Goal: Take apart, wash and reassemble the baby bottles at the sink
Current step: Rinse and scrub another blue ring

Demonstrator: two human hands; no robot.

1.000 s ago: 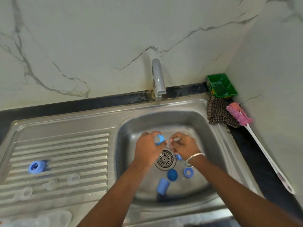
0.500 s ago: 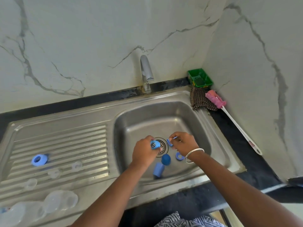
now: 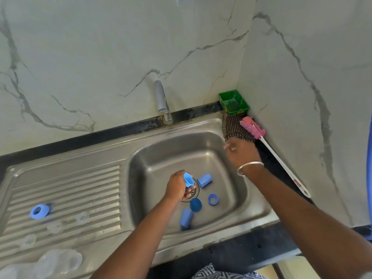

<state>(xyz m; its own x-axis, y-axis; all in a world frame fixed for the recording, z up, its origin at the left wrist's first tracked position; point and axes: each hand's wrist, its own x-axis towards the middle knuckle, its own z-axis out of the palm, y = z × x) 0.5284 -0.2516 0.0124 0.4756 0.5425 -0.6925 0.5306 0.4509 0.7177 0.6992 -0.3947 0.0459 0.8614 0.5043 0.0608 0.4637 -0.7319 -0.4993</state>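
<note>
My left hand grips a small blue bottle part above the drain of the steel sink. Loose on the basin floor lie a blue cap, a blue ring, a dark blue dome and a blue cylinder. My right hand is blurred at the basin's back right corner, next to a checked cloth; I see nothing in it. A pink bottle brush with a long white handle lies on the counter just right of that hand.
On the ribbed drainboard sit a blue collar ring and several clear teats. Clear bottles lie at the bottom left. The tap stands behind the basin. A green box sits in the corner.
My right hand has left the drain area and swung up to the back right corner by the cloth. My left hand stays over the drain with the blue part.
</note>
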